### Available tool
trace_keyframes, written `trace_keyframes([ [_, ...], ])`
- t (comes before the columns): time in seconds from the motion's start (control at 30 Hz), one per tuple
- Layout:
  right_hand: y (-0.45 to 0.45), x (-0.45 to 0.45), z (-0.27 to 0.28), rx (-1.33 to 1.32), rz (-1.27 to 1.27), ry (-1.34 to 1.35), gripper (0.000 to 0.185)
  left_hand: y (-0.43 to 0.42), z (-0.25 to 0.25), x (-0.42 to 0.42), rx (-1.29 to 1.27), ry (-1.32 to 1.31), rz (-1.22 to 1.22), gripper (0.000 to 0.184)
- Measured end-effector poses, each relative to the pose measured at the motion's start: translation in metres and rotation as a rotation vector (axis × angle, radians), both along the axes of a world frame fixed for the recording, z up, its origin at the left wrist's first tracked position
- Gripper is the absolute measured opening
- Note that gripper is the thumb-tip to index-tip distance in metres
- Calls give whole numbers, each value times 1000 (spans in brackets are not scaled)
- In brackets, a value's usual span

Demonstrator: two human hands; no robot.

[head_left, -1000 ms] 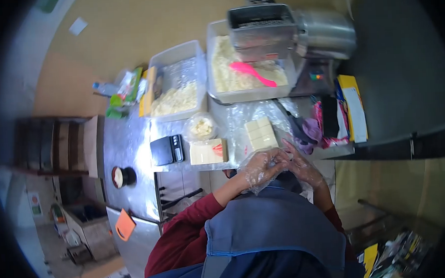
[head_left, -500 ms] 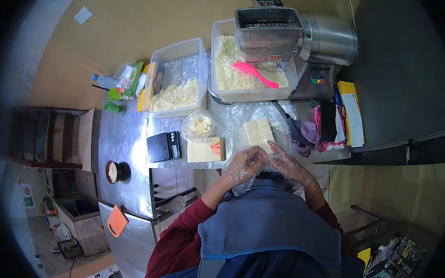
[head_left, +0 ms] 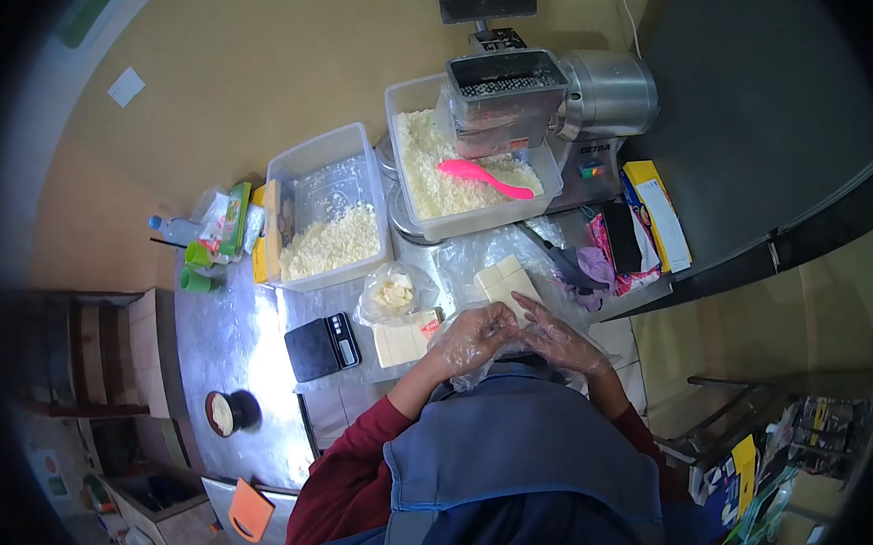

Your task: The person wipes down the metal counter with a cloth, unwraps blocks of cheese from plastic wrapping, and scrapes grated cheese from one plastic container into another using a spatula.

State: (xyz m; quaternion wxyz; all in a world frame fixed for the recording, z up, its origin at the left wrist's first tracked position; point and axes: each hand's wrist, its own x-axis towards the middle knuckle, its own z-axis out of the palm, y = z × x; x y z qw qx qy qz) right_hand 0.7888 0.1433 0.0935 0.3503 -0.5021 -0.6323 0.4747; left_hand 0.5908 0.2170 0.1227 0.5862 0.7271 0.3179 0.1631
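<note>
My left hand point(head_left: 480, 337), in a clear plastic glove, is closed with fingers pinched together; whatever lies between them is too small to make out. My right hand point(head_left: 563, 341), gloved too, has its fingers stretched out toward the left one, over the near edge of a pale cheese block point(head_left: 501, 277). The block has lines cut into squares across its top and lies on clear plastic wrap point(head_left: 460, 262). Left of my left hand sits another cheese block point(head_left: 397, 343) with a red label, partly covered by a plastic bag of cheese pieces point(head_left: 395, 294).
Behind stand two clear tubs, one with grated cheese point(head_left: 333, 243), the other point(head_left: 478, 222) under a grating machine point(head_left: 507, 104) and holding a pink scoop point(head_left: 486, 178). A black scale point(head_left: 315, 349) lies left. A purple cloth point(head_left: 592, 271) and phone point(head_left: 622, 237) are right.
The view has shifted and tilted, so the table items appear lower and turned. My hands stay close together near the scored cheese block, with the right fingers now reaching over its edge.
</note>
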Motion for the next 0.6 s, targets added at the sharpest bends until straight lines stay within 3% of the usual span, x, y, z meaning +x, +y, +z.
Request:
trace_keyframes([
  [0.2, 7, -40, 12, 20, -143, -80, 52, 24, 7, -31, 126, -11, -3, 23],
  [0.27, 10, -52, 24, -178, -172, -114, 38, 40, 12, -39, 139, -81, 30, 29],
  [0.3, 13, -56, 16, -228, -175, -3, 28, 51, 23, -40, 219, -110, 42, 34],
  [0.4, 17, -66, 36, -458, -149, 8, 25, 85, 70, -31, 536, -166, 68, 45],
  [0.47, 17, -72, 33, -446, -199, -5, 24, 109, 86, -14, 735, -232, 70, 53],
  [0.53, 13, -70, 7, -105, -208, -113, 25, 132, 100, 6, 849, -225, 64, 58],
  [0.6, 7, -66, 8, -74, -240, -80, 26, 147, 107, 24, 969, -223, 67, 64],
])
